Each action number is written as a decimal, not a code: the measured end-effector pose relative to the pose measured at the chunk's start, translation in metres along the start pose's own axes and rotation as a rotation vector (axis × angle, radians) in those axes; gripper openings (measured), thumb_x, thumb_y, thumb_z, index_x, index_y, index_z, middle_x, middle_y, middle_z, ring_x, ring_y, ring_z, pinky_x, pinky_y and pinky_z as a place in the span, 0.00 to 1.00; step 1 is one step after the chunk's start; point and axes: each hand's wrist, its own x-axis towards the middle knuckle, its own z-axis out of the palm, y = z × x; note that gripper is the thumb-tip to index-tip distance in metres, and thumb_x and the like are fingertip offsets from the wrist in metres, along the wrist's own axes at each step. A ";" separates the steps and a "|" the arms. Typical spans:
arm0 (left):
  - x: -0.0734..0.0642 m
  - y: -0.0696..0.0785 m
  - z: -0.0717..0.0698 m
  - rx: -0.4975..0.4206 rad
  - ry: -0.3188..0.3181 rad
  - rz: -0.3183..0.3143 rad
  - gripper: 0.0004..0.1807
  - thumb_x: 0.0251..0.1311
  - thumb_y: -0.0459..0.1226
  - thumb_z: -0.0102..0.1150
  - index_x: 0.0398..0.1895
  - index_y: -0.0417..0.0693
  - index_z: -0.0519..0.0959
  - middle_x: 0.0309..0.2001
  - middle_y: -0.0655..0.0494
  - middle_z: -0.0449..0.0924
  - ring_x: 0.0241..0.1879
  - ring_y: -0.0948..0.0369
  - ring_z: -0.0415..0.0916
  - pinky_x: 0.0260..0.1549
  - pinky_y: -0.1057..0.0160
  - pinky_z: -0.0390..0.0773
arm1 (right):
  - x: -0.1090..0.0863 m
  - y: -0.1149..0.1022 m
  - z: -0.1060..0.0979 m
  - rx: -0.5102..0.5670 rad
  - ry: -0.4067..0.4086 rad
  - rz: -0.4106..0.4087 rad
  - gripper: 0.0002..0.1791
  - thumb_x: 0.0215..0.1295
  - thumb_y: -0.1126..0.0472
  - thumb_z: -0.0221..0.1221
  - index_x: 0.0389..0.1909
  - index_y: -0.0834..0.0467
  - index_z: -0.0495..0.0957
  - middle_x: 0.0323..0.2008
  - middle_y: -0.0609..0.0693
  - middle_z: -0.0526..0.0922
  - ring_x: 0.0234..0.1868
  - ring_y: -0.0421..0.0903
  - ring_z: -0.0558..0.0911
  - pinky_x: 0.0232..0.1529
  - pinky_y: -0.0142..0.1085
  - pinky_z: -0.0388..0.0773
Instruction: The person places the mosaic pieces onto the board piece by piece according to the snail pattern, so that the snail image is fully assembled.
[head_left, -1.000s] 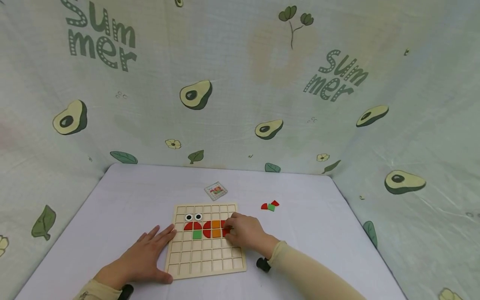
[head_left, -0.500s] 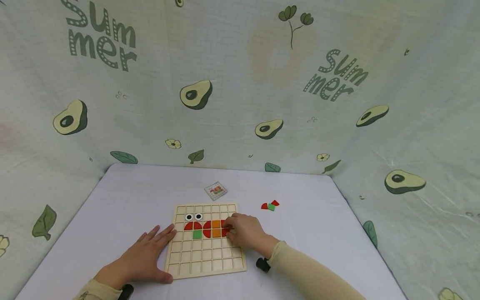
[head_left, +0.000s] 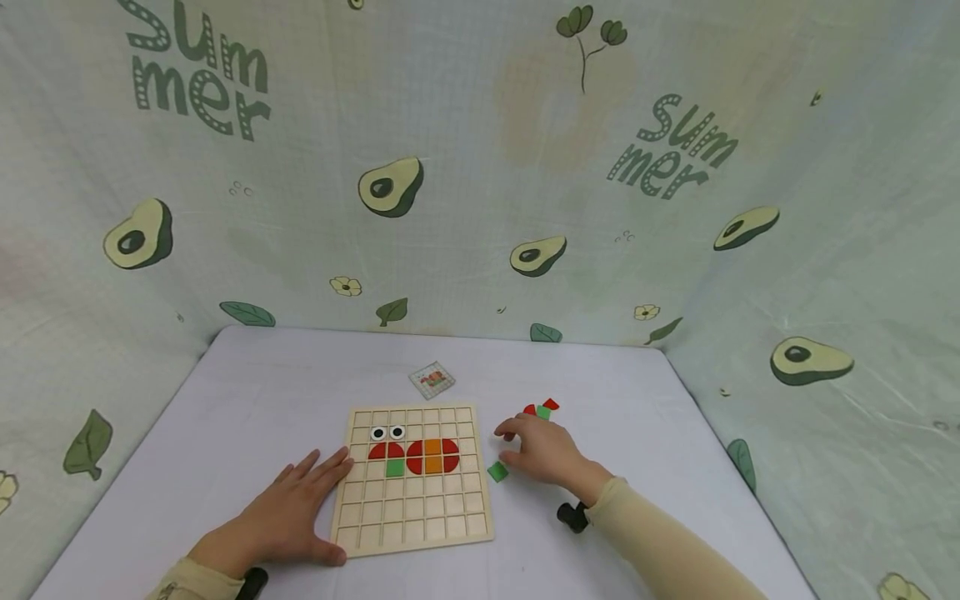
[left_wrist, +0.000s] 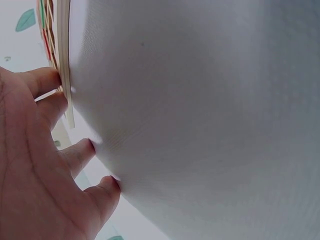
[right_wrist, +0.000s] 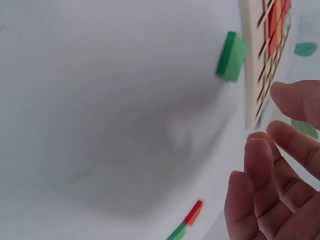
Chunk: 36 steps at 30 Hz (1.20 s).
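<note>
A pale wooden grid board (head_left: 405, 508) lies on the table. Set in its cells are two eye tiles (head_left: 387, 433), red quarter-round tiles (head_left: 386, 452), a green square (head_left: 394, 468) and orange squares (head_left: 432, 456) between red rounded ends. My left hand (head_left: 281, 521) rests spread at the board's left edge, fingertips against its side in the left wrist view (left_wrist: 30, 145). To the right of the board my right hand (head_left: 551, 450) hovers over the table, fingers loosely bent with nothing between them in the right wrist view. A loose green square (right_wrist: 232, 57) lies between it and the board.
Just beyond the right hand lie a green square (head_left: 543, 412) and red quarter-round pieces (head_left: 551, 404). A small picture card (head_left: 432, 380) sits behind the board. Printed cloth (head_left: 465, 233) hangs along the table's back and sides.
My right hand has left the red pieces on the board and moved right, towards the loose pieces. A green square now shows beside the board's right edge. The left hand stays put.
</note>
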 end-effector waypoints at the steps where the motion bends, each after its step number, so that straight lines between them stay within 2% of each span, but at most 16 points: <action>1: 0.000 0.000 0.000 0.002 0.001 0.003 0.70 0.23 0.74 0.71 0.74 0.45 0.65 0.76 0.51 0.56 0.73 0.37 0.49 0.65 0.30 0.52 | -0.003 0.004 -0.001 -0.003 -0.002 0.002 0.17 0.59 0.54 0.69 0.50 0.51 0.84 0.39 0.41 0.82 0.36 0.38 0.78 0.34 0.36 0.77; 10: 0.000 0.000 0.001 0.010 0.011 0.016 0.69 0.25 0.74 0.70 0.73 0.45 0.65 0.76 0.52 0.56 0.73 0.37 0.49 0.65 0.30 0.53 | -0.023 0.026 0.001 0.007 -0.009 -0.020 0.18 0.56 0.58 0.70 0.49 0.53 0.84 0.40 0.44 0.81 0.36 0.41 0.77 0.36 0.40 0.78; 23: 0.000 0.000 0.001 0.006 0.010 0.004 0.70 0.23 0.74 0.71 0.73 0.45 0.66 0.76 0.52 0.56 0.73 0.36 0.49 0.65 0.29 0.52 | -0.027 0.037 -0.002 0.022 -0.002 -0.024 0.19 0.57 0.57 0.70 0.51 0.54 0.83 0.43 0.46 0.81 0.36 0.41 0.76 0.36 0.40 0.78; 29: -0.001 0.001 0.000 0.002 0.017 0.007 0.70 0.23 0.74 0.71 0.73 0.45 0.66 0.76 0.52 0.57 0.73 0.37 0.49 0.65 0.30 0.52 | -0.019 0.054 -0.008 0.021 0.009 0.054 0.18 0.57 0.58 0.70 0.50 0.53 0.84 0.43 0.44 0.82 0.36 0.41 0.77 0.38 0.40 0.78; 33: -0.002 0.001 0.000 0.002 0.017 0.008 0.70 0.24 0.74 0.71 0.73 0.45 0.66 0.76 0.52 0.57 0.73 0.37 0.49 0.65 0.30 0.52 | -0.006 0.066 -0.015 0.019 0.041 0.119 0.18 0.57 0.60 0.71 0.50 0.53 0.84 0.42 0.44 0.83 0.35 0.42 0.77 0.37 0.42 0.78; 36: -0.002 0.000 0.000 0.006 0.016 0.014 0.70 0.24 0.74 0.71 0.73 0.45 0.66 0.76 0.52 0.56 0.73 0.37 0.49 0.65 0.30 0.52 | 0.006 0.072 -0.019 -0.005 0.062 0.139 0.18 0.57 0.60 0.71 0.50 0.53 0.84 0.41 0.45 0.83 0.38 0.45 0.80 0.40 0.44 0.80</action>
